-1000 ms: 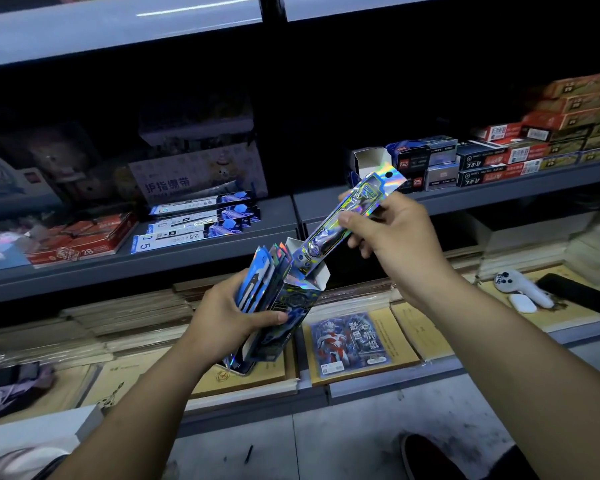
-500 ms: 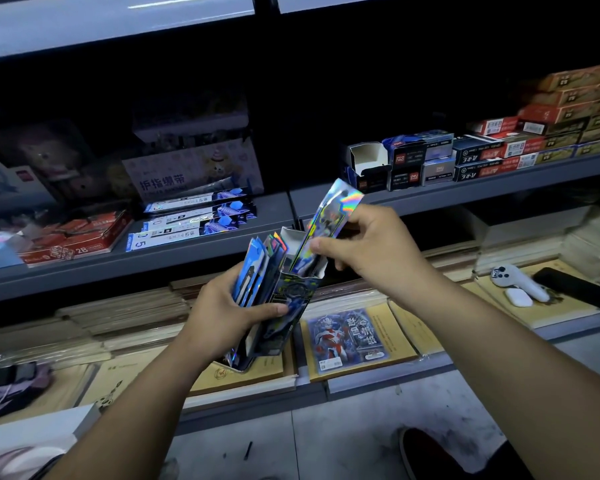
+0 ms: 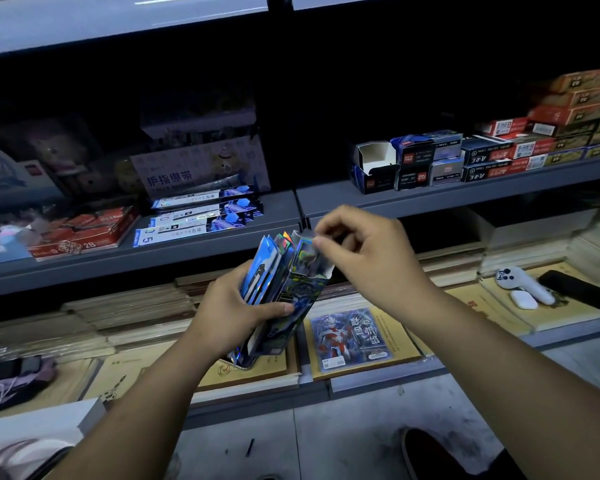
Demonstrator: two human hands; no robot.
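Observation:
My left hand (image 3: 234,313) grips a dark blue printed carton (image 3: 293,306) together with several blue packets (image 3: 262,271) held against its side. The carton's top is open. A shiny holographic packet (image 3: 303,249) stands almost wholly inside it, only its top edge showing. My right hand (image 3: 368,258) is above the opening, thumb and forefinger pinching that top edge.
A grey shelf (image 3: 430,199) behind carries small boxes (image 3: 413,164) and long blue-white packs (image 3: 201,216). Below lie stacked brown notebooks (image 3: 129,310), a hero-print pack (image 3: 352,336), a white controller (image 3: 523,284) and a black phone (image 3: 582,289). A dark shoe (image 3: 440,455) is on the floor.
My right hand has pushed the holographic packet down into the open carton; a second ago the packet was held up at a slant, mostly outside. My left hand kept its grip.

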